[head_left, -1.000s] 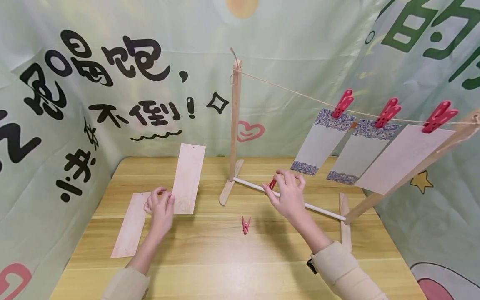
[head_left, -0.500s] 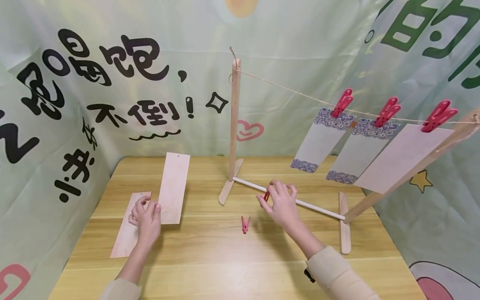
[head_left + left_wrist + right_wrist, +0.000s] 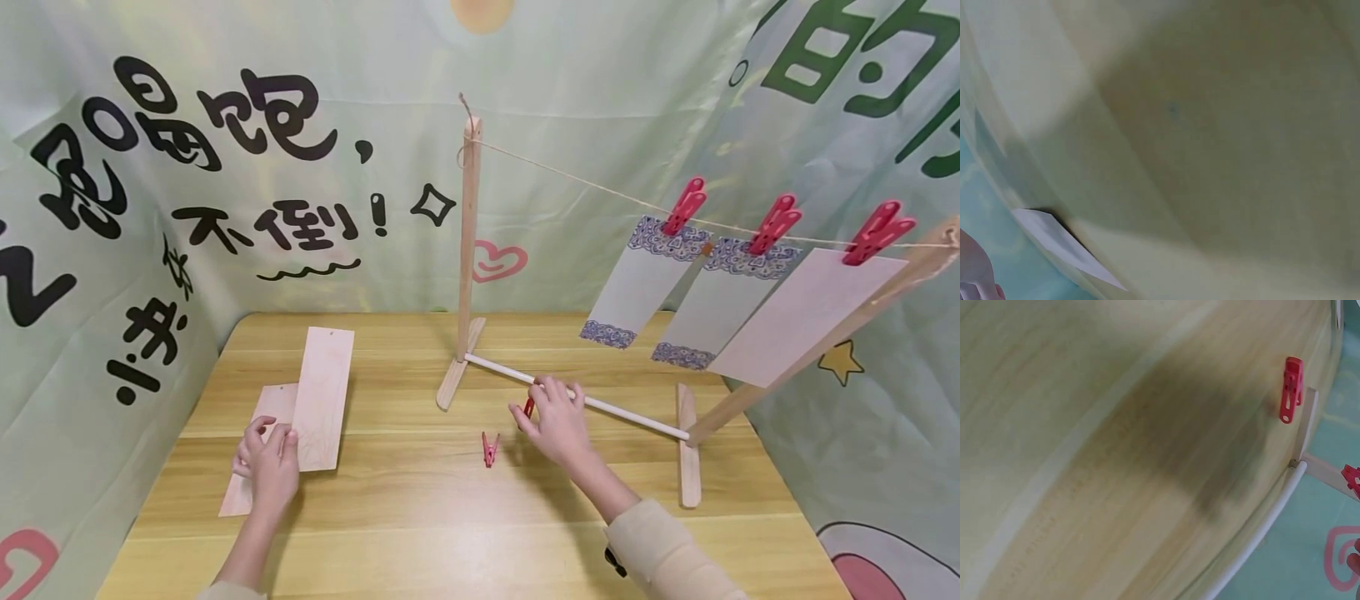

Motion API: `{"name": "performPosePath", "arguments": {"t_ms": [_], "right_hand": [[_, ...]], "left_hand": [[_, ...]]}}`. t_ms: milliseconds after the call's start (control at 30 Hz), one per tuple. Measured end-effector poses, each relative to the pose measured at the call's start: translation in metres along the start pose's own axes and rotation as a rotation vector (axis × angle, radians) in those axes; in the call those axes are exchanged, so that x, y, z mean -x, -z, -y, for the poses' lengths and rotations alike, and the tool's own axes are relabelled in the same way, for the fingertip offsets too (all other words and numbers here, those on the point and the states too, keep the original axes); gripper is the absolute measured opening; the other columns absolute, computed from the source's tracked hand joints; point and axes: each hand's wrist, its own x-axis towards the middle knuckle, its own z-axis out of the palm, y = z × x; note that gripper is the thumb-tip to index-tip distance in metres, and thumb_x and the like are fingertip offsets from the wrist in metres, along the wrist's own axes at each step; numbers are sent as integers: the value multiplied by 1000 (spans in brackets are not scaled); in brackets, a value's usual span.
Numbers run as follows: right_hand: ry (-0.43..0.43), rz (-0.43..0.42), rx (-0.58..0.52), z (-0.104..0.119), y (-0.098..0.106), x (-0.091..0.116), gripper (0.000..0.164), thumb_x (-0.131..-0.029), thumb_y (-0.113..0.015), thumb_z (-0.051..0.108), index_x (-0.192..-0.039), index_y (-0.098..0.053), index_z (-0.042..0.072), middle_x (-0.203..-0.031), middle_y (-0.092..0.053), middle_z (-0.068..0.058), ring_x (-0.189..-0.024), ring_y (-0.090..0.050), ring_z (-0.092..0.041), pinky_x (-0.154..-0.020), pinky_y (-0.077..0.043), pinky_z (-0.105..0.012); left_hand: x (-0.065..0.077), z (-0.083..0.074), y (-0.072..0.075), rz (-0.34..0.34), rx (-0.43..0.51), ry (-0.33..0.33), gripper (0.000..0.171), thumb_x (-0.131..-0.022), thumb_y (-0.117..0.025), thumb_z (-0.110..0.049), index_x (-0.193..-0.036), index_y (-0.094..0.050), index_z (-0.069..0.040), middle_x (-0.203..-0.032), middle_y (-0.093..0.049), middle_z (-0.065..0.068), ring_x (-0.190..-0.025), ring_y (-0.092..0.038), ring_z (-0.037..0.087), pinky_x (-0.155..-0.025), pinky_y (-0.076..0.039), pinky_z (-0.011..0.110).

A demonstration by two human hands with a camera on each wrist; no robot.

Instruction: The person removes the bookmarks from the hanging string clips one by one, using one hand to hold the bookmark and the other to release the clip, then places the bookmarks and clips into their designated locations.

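Note:
In the head view my left hand (image 3: 270,471) pinches the left edge of a pale pinkish card (image 3: 325,396) with a small hole near its top. A second pale card (image 3: 277,404) lies on the table behind that hand, partly covered. My right hand (image 3: 555,421) holds a red clothespin (image 3: 528,407) between thumb and fingers, low in front of the white rod. Another red clothespin (image 3: 490,450) lies on the table between the hands; it also shows in the right wrist view as a clothespin (image 3: 1291,390) near the stand's foot.
A wooden stand (image 3: 470,242) carries a string (image 3: 562,175) and a white rod (image 3: 637,417). Two blue-patterned cards (image 3: 645,279) and a plain card (image 3: 810,317) hang from it by red clothespins (image 3: 776,223). A printed cloth (image 3: 360,50) surrounds the table (image 3: 420,533).
My left hand has carried its card left and toward the near side, over the lying card. My right hand has moved slightly left and lower with the clothespin.

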Motion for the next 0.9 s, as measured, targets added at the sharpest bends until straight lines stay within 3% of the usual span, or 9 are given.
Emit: {"name": "performPosePath", "arguments": {"t_ms": [400, 600, 900], "right_hand": [[-25, 55, 10, 2, -14, 10, 36, -85, -56, 44, -86, -57, 8, -109, -56, -10, -105, -50, -27, -94, -25, -52], [-24, 58, 20, 2, -22, 14, 37, -84, -58, 45, -87, -59, 8, -108, -55, -10, -104, -50, -27, -94, -28, -54], [-13, 20, 23, 3, -30, 22, 35, -81, -61, 44, -82, -58, 8, -104, -57, -9, -100, -52, -26, -91, -30, -52]], "left_hand": [[10, 20, 18, -23, -39, 97, 8, -88, -51, -3, -83, -54, 3, -122, -34, 20, -115, -22, 45, -94, 4, 58], [12, 30, 23, -64, -46, 100, 6, -84, -53, 2, -79, -54, 3, -121, -37, 22, -113, -24, 43, -95, 4, 58], [14, 41, 33, -19, -87, 157, 8, -87, -51, -1, -82, -55, 4, -122, -33, 23, -116, -20, 46, -95, 5, 59]]}}
